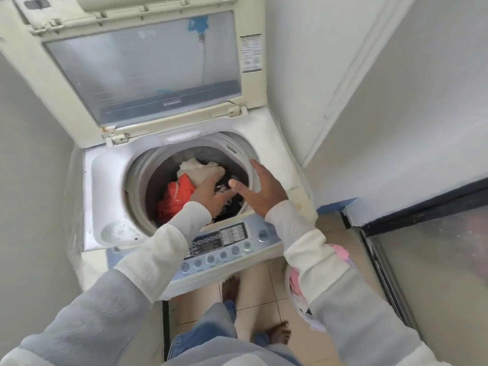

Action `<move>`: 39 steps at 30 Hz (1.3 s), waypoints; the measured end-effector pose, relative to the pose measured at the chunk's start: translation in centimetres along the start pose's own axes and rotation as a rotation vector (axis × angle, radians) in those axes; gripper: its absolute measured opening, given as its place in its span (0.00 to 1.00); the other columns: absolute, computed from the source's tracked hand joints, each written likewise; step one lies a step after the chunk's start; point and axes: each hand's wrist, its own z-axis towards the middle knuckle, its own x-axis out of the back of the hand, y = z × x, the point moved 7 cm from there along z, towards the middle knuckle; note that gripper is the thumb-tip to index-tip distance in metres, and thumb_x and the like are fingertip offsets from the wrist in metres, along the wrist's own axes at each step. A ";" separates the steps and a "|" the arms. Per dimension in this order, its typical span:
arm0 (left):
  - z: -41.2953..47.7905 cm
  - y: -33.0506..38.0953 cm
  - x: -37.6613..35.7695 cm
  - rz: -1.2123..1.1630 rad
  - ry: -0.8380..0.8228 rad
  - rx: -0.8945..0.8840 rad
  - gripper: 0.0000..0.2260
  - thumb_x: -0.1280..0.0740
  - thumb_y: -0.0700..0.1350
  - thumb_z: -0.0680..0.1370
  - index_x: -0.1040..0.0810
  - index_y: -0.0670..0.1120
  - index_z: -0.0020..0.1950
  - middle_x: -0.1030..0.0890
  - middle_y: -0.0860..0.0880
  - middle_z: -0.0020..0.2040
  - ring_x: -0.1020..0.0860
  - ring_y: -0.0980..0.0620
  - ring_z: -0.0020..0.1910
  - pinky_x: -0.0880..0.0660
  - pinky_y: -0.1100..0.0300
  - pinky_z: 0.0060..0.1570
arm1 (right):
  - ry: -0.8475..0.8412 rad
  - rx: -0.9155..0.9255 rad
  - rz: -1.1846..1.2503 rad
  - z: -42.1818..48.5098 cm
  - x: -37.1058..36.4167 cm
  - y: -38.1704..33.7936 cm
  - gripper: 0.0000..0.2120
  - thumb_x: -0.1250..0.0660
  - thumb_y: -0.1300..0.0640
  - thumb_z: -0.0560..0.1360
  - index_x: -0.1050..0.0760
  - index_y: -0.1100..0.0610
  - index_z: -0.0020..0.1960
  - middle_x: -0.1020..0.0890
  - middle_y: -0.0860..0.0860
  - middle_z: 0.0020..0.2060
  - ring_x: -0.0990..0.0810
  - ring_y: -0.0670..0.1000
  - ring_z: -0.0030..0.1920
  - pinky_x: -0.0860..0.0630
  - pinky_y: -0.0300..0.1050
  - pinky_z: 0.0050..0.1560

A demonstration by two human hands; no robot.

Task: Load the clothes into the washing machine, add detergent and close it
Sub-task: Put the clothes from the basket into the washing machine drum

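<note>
In drum (pixel 154 191) of top-loader: left hand (pixel 211 192) down among clothes (pixel 177 194), fingertips buried, grip unclear. Right hand (pixel 260 187) spread wide, empty, over rim. Risk: dark garment (pixel 232 207) riding near rim, could snag under lid (pixel 142 70); pink laundry (pixel 294 282) waiting, overfill possible.

No print on the washing machine (pixel 266 143), its sticker (pixel 250 52) or control panel (pixel 224 241) is legible.
</note>
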 end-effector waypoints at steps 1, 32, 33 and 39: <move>-0.5 1.6 -1.6 0.104 -0.032 -0.095 0.28 0.34 0.50 0.78 0.40 0.49 0.76 0.35 0.46 0.75 0.36 0.47 0.73 0.39 0.56 0.71 | 0.060 0.038 -0.124 -1.5 1.7 0.9 0.40 0.38 0.31 0.72 0.45 0.49 0.77 0.40 0.49 0.76 0.40 0.50 0.75 0.38 0.50 0.72; 1.8 -20.7 -65.6 1.427 -0.823 -0.789 0.45 0.44 0.73 0.70 0.61 0.56 0.77 0.58 0.46 0.79 0.59 0.40 0.77 0.57 0.34 0.72 | -0.135 -0.916 -0.571 -19.8 -6.4 71.0 0.35 0.36 0.50 0.78 0.53 0.48 0.78 0.55 0.58 0.77 0.51 0.65 0.76 0.35 0.59 0.68; 1.6 -21.4 -66.7 1.413 -0.829 -0.784 0.45 0.43 0.74 0.69 0.61 0.56 0.77 0.57 0.46 0.79 0.58 0.40 0.77 0.56 0.34 0.72 | -0.081 -0.874 -0.596 -19.6 -6.1 71.5 0.31 0.37 0.55 0.77 0.46 0.51 0.76 0.49 0.60 0.76 0.44 0.64 0.73 0.31 0.55 0.64; -1.0 -21.6 -67.9 1.259 -0.852 -0.749 0.45 0.37 0.69 0.70 0.61 0.57 0.77 0.54 0.47 0.79 0.53 0.40 0.77 0.47 0.40 0.73 | 0.027 -0.740 -0.432 -18.3 -5.4 69.6 0.18 0.37 0.63 0.76 0.28 0.57 0.65 0.34 0.56 0.67 0.31 0.57 0.64 0.26 0.50 0.59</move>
